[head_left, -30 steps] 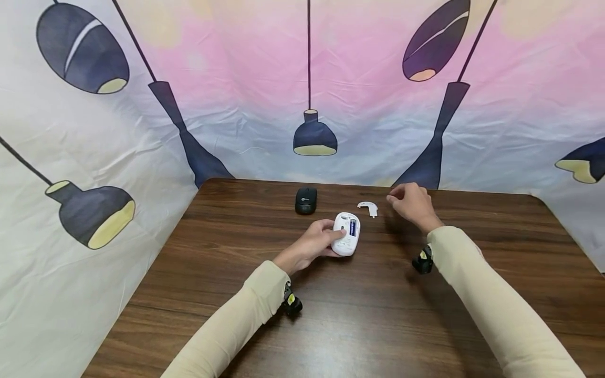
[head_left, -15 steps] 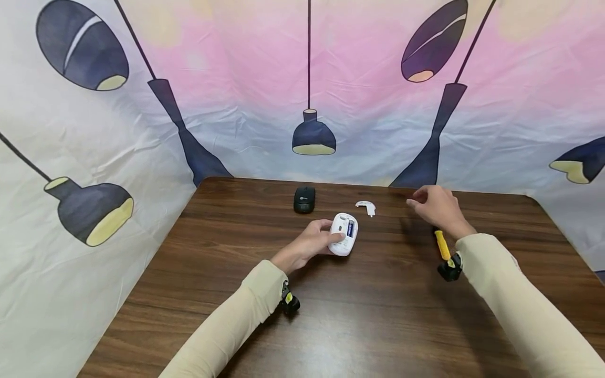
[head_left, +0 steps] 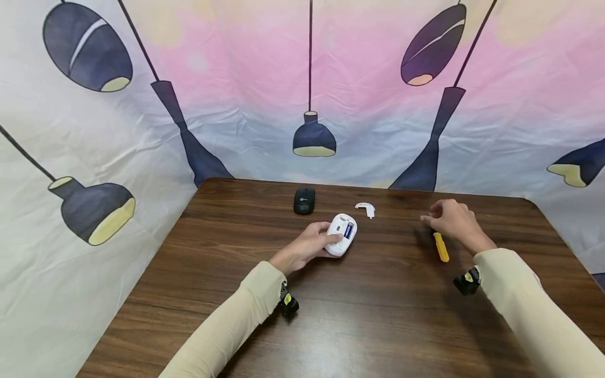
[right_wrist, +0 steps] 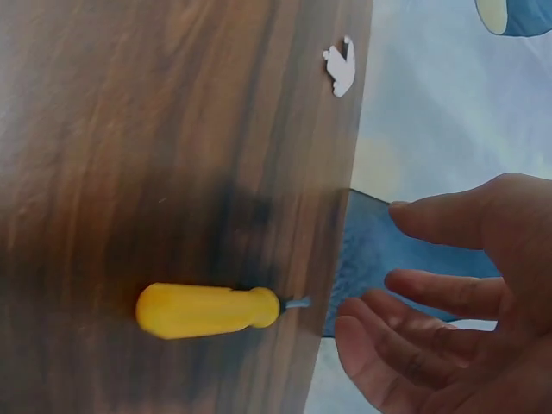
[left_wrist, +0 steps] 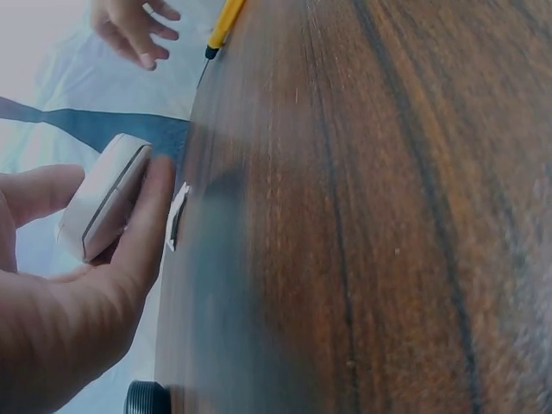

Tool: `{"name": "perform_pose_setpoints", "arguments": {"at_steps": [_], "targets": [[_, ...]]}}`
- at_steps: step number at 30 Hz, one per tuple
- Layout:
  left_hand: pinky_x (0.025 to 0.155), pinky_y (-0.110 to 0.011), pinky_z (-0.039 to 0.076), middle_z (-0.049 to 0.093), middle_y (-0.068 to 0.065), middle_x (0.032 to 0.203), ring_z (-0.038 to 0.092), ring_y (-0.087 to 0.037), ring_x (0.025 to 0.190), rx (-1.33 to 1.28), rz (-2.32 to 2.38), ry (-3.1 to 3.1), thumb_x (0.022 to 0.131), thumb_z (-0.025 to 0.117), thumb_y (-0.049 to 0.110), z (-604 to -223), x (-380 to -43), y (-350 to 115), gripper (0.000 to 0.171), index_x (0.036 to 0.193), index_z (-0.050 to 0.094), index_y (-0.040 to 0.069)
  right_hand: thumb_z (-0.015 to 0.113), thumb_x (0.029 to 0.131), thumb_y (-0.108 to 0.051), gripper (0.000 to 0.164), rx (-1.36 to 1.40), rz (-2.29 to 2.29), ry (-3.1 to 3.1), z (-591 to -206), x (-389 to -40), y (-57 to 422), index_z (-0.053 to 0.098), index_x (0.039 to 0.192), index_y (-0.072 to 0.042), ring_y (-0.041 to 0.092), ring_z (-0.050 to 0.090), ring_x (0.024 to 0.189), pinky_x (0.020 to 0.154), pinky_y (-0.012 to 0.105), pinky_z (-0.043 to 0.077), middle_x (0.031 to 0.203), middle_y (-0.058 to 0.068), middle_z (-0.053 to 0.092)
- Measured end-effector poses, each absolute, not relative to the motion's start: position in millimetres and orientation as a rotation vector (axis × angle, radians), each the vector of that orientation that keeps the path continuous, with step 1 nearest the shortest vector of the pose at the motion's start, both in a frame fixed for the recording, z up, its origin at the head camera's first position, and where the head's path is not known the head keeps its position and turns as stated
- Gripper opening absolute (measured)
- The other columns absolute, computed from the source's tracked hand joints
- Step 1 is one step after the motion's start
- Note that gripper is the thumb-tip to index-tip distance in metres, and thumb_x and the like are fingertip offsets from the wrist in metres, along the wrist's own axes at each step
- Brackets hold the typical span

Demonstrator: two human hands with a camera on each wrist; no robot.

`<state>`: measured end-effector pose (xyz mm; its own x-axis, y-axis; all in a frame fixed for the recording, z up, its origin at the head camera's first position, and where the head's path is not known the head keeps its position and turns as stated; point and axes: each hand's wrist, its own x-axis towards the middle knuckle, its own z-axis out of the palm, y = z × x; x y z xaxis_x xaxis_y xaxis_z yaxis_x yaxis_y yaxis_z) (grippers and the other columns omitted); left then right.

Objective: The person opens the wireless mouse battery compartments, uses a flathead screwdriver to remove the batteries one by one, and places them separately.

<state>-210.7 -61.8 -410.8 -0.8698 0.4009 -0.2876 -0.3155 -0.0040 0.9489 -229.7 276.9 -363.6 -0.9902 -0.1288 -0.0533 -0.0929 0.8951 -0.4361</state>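
My left hand (head_left: 307, 245) grips a white computer mouse (head_left: 336, 247) with its underside facing up, the thumb lying across that face. A blue battery (head_left: 348, 230) shows in the mouse's uncovered compartment. My right hand (head_left: 454, 220) hovers above the table's right part, holding nothing; in the right wrist view its fingers are loosely bent, with the thumb apart from them. Just below that hand lies a screwdriver with a yellow handle (right_wrist: 207, 310), its short metal tip pointing toward the table's far edge. The white battery cover (head_left: 366, 209) lies beyond the mouse on the wood.
A black computer mouse (head_left: 304, 201) sits near the far edge of the brown wooden table (head_left: 302, 325), left of the cover. Behind the table hangs a printed cloth (head_left: 255, 79) with lamp drawings.
My right hand has moved right, away from the battery cover, and a little nearer to me. The screwdriver, hidden at first, has come into view. The left hand tilts the mouse slightly clockwise.
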Motion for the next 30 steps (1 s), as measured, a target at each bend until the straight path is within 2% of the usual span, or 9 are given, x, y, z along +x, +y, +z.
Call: {"name": "perform_pose_setpoints", "arguments": {"at_steps": [5,7,9,11,14,18,25,27,30], "targets": [[0.088,-0.041,0.062,0.059,-0.028,0.125,0.064,-0.021,0.093,0.106,1.939,1.771,0.100,0.056,-0.003,-412,-212,-61,0.045,0.142,0.042,-0.014,0.066,0.098,-0.031,0.055,-0.133,-0.662,2.926,-370,-222,286,0.059,0.125,0.017,0.046,0.064,0.099,0.089,0.070,0.046,0.118,0.034,0.063],[0.087,-0.040,0.063,0.059,-0.029,0.127,0.064,-0.020,0.092,0.115,1.941,1.773,0.099,0.058,-0.004,-412,-213,-61,0.046,0.142,0.042,-0.014,0.067,0.097,-0.032,0.053,-0.118,-0.654,2.908,-372,-219,289,0.063,0.119,0.016,0.043,0.065,0.091,0.084,0.068,0.048,0.110,0.031,0.067],[0.086,-0.039,0.063,0.059,-0.029,0.127,0.064,-0.019,0.091,0.116,1.935,1.785,0.098,0.060,-0.004,-412,-213,-61,0.048,0.141,0.043,-0.014,0.068,0.096,-0.034,0.046,-0.105,-0.650,2.891,-374,-215,291,0.067,0.100,0.012,0.034,0.062,0.071,0.069,0.055,0.051,0.084,0.023,0.067],[0.084,-0.037,0.064,0.061,-0.028,0.126,0.064,-0.019,0.090,0.120,1.927,1.803,0.097,0.062,-0.004,-411,-213,-60,0.049,0.140,0.044,-0.014,0.069,0.095,-0.038,0.045,-0.090,-0.642,2.883,-376,-212,293,0.061,0.080,0.003,0.024,0.051,0.057,0.056,0.041,0.045,0.064,0.011,0.055],[0.082,-0.035,0.064,0.062,-0.025,0.122,0.064,-0.019,0.088,0.108,1.918,1.832,0.095,0.064,-0.004,-410,-213,-59,0.048,0.138,0.045,-0.014,0.068,0.094,-0.044,0.049,-0.063,-0.633,2.862,-380,-207,295,0.045,0.067,-0.010,0.014,0.035,0.051,0.050,0.028,0.031,0.054,-0.003,0.034],[0.081,-0.033,0.064,0.060,-0.022,0.116,0.064,-0.020,0.085,0.087,1.934,1.816,0.095,0.064,-0.004,-409,-214,-58,0.047,0.137,0.045,-0.014,0.068,0.094,-0.047,0.051,-0.015,-0.626,2.809,-384,-205,296,0.049,0.067,-0.009,0.016,0.044,0.051,0.048,0.028,0.038,0.054,-0.001,0.041],[0.082,-0.033,0.064,0.057,-0.025,0.117,0.068,-0.027,0.081,0.055,1.971,1.703,0.099,0.058,-0.005,-406,-212,-59,0.045,0.140,0.041,-0.011,0.072,0.095,-0.036,0.046,0.009,-0.708,2.738,-394,-202,297,0.051,0.064,-0.010,0.019,0.059,0.054,0.051,0.033,0.058,0.061,0.005,0.055],[0.082,-0.032,0.064,0.056,-0.024,0.117,0.068,-0.027,0.081,0.050,1.976,1.690,0.098,0.058,-0.006,-405,-212,-59,0.046,0.140,0.041,-0.011,0.072,0.095,-0.032,0.042,0.017,-0.727,2.728,-395,-202,298,0.055,0.068,-0.006,0.020,0.062,0.056,0.052,0.034,0.060,0.066,0.009,0.058],[0.080,-0.032,0.064,0.056,-0.023,0.117,0.068,-0.024,0.079,0.064,1.981,1.698,0.098,0.059,-0.006,-405,-210,-59,0.046,0.139,0.041,-0.012,0.072,0.095,-0.027,0.036,0.034,-0.737,2.711,-396,-201,298,0.062,0.085,0.006,0.021,0.063,0.060,0.054,0.034,0.062,0.076,0.014,0.061]]}}
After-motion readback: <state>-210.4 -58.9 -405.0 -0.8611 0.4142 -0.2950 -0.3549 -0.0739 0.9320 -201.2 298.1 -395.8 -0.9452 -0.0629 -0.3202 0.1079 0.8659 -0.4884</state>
